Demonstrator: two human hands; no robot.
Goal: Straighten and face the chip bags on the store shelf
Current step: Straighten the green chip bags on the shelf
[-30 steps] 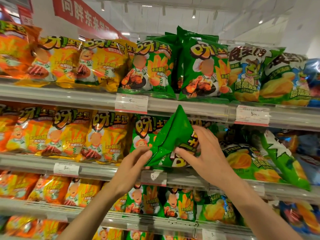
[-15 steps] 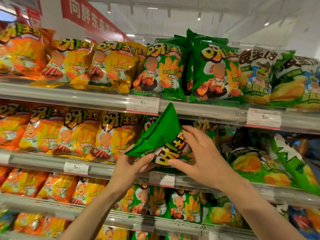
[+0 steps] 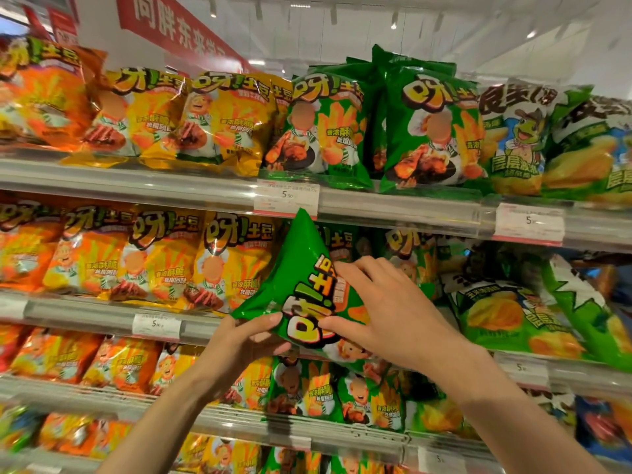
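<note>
A green chip bag is held in front of the second shelf, turned sideways so its yellow logo runs bottom to top. My left hand grips its lower left corner from below, thumb on the front. My right hand holds its right side, fingers spread over the front and thumb pinching near the logo. More green bags stand behind it on the same shelf, partly hidden.
Yellow and orange bags fill the shelf to the left. Green bags stand upright on the top shelf. Tilted green-and-white bags lie to the right. Price tags hang on the shelf rails. Lower shelves hold more bags.
The green bag has been rotated and pulled toward me, so its logo now faces front. My left hand has shifted from touching its edge to gripping its lower corner.
</note>
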